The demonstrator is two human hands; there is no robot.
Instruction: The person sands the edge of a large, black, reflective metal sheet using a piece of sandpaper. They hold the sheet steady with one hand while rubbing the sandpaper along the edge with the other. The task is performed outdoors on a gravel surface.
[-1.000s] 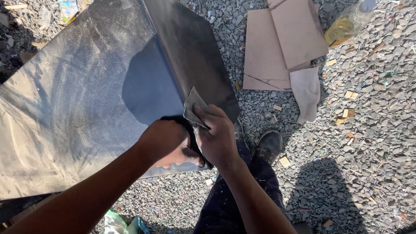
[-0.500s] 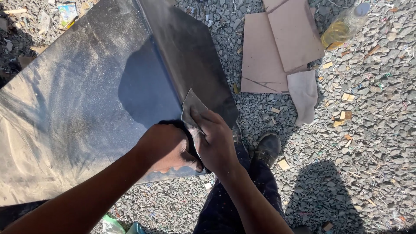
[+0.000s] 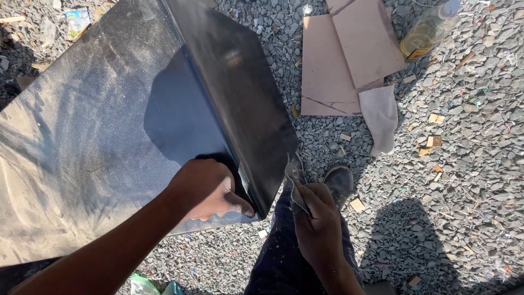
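A large dark metal panel point(image 3: 109, 120) with a folded ridge leans over the gravel, dusty grey on its left face. My left hand point(image 3: 204, 188) presses on the panel's lower corner beside the ridge, fingers curled against the edge. My right hand point(image 3: 316, 218) is just off the panel's right edge and grips a crumpled grey sheet of sandpaper point(image 3: 295, 177), held a little apart from the metal. My dark trouser leg point(image 3: 278, 251) and black shoe point(image 3: 338, 180) show below.
Gravel ground point(image 3: 464, 191) all around. Brown cardboard sheets point(image 3: 349, 54) and a pale cloth point(image 3: 379, 114) lie at upper right, with a plastic bottle of yellow liquid point(image 3: 426, 30) beyond. Small wood chips are scattered at right. Green litter point(image 3: 144, 285) sits at the bottom edge.
My right hand has pulled the sandpaper off the panel's ridge and moved down and right, clear of the edge. My left hand stays on the corner.
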